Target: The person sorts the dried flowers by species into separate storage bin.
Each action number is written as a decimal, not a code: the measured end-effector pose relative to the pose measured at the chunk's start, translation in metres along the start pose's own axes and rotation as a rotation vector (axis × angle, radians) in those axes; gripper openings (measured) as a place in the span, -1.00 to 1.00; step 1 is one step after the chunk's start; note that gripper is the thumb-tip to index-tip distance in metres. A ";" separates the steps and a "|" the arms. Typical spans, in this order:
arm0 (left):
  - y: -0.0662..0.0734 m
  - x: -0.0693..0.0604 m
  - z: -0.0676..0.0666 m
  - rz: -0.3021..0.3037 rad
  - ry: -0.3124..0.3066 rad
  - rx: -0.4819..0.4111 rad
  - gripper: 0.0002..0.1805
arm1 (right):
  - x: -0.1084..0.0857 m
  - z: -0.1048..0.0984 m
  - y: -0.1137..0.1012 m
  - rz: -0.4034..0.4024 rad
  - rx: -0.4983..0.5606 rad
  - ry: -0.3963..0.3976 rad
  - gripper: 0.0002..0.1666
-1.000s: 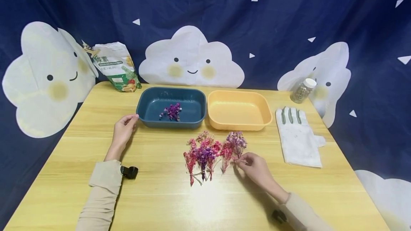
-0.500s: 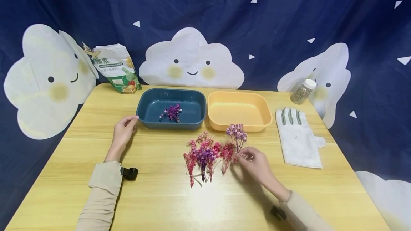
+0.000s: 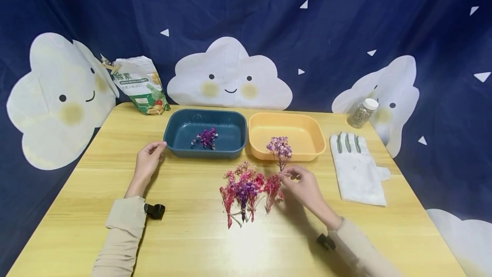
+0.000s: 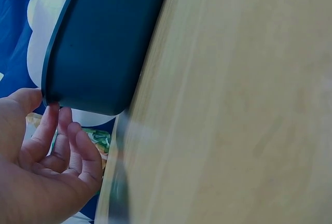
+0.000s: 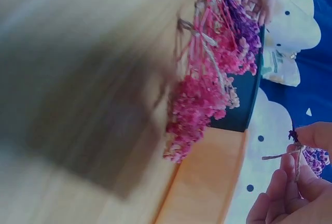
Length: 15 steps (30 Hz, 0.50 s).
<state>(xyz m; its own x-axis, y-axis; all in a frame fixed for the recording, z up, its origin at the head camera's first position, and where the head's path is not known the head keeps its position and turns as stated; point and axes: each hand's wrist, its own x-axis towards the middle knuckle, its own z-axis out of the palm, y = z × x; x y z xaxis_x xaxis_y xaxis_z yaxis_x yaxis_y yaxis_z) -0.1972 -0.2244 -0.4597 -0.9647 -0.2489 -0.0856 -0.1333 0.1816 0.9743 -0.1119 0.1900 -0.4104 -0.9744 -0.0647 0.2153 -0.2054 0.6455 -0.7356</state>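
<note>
Lilac bunch pinched in the right hand, near side of the orange tray.
Off the orange tray, I see: blue tray just left (purple sprigs inside), left hand pinching its far-end rim; pink and purple bunches near-left, just beside the right hand; glove right; jar far right; bag well left. Lilac blooms block part of my tray view.

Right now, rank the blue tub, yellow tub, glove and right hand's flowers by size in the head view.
1. Blue tub and yellow tub: too alike to rank.
2. Glove.
3. Flowers in the right hand: clearly smallest.
</note>
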 end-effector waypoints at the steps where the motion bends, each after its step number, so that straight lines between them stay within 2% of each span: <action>1: 0.000 0.000 0.000 0.002 0.001 -0.001 -0.74 | 0.002 0.000 -0.001 0.003 -0.003 0.001 -0.84; 10: 0.001 -0.001 0.001 -0.007 0.004 0.015 -0.69 | 0.019 0.003 -0.016 0.013 0.029 -0.003 -0.84; 15: 0.002 -0.001 0.000 -0.013 0.002 0.029 -0.63 | 0.030 0.012 -0.027 -0.013 0.039 -0.009 -0.84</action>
<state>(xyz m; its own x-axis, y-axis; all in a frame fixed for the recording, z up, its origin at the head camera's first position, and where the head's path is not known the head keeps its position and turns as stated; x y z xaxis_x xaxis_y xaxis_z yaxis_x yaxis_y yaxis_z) -0.1962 -0.2237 -0.4580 -0.9623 -0.2539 -0.0980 -0.1527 0.2056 0.9667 -0.1365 0.1619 -0.3921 -0.9725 -0.0800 0.2189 -0.2211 0.6141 -0.7576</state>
